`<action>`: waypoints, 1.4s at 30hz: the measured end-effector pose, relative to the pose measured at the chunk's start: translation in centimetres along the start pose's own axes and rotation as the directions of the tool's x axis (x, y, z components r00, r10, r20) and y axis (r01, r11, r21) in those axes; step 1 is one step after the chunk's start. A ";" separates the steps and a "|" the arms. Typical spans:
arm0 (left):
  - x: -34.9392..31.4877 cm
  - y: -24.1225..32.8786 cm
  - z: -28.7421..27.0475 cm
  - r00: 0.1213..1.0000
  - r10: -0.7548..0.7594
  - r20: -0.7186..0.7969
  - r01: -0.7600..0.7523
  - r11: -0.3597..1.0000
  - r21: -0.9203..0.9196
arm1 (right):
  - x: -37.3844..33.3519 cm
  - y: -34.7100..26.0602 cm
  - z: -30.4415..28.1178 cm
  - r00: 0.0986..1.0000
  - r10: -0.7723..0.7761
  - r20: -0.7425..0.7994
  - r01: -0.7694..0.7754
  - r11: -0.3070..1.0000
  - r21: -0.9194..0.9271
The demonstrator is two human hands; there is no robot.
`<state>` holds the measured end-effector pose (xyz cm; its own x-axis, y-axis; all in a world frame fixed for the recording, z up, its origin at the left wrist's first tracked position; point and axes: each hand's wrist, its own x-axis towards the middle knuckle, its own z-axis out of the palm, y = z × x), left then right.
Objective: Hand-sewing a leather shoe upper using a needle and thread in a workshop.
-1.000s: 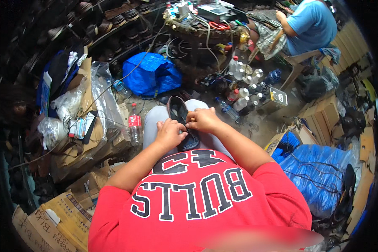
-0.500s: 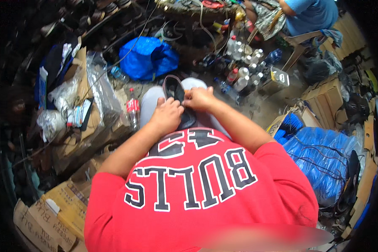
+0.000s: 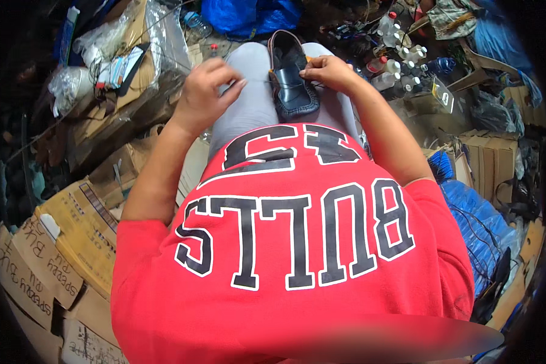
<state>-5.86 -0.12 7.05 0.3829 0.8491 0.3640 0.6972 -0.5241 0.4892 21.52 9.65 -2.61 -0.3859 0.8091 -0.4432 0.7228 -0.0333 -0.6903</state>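
Note:
A dark, shiny shoe upper with stitching around its toe rests between my knees, its toe toward me and its open heel loop away. My right hand is closed on its right side edge, thumb and fingers pinched there. Bits of orange-tan show at both sides of the opening. My left hand is raised to the left of the shoe, above my left thigh, with its fingers curled. A faint thin line, like a thread, runs from it toward the shoe's left side.
A blue plastic bag lies beyond my knees. Several bottles stand at the far right, near a clear square container. Cardboard boxes are at the left, and a blue plastic-wrapped bundle at the right.
My left hand has pulled away from the shoe, to the left. The right hand stays at the shoe's right edge. The view has shifted, so my knees and the shoe sit higher in it.

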 end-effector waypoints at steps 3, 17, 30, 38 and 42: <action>1.9 0.9 3.2 0.985 0.048 -0.165 -0.100 0.941 -0.324 | 1.1 1.3 0.4 0.999 -0.021 0.041 0.018 0.996 0.082; -1.1 1.0 2.2 0.977 -0.174 0.123 0.159 0.213 -0.964 | -0.4 0.1 0.3 0.996 -0.028 0.085 0.018 0.993 0.115; -1.3 0.4 2.9 0.913 -0.401 0.078 0.091 0.013 -0.996 | -4.0 -4.8 1.6 0.948 -0.207 -0.243 0.031 0.819 -0.573; -2.4 1.8 0.2 0.913 -0.408 -0.019 0.015 0.078 -0.997 | -2.7 -3.7 0.6 0.929 -0.274 -0.249 0.113 0.851 -0.512; -5.4 -1.4 -12.2 0.801 -0.483 -0.355 -0.300 0.189 -0.935 | -2.0 0.1 -1.9 0.893 -0.235 -0.383 0.009 0.861 -0.508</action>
<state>-16.29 -4.84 14.09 -0.2449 0.9093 0.3365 -0.5502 -0.4161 0.7240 23.42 9.12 -0.67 -0.2952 0.9553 -0.0140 0.9103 0.2767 -0.3077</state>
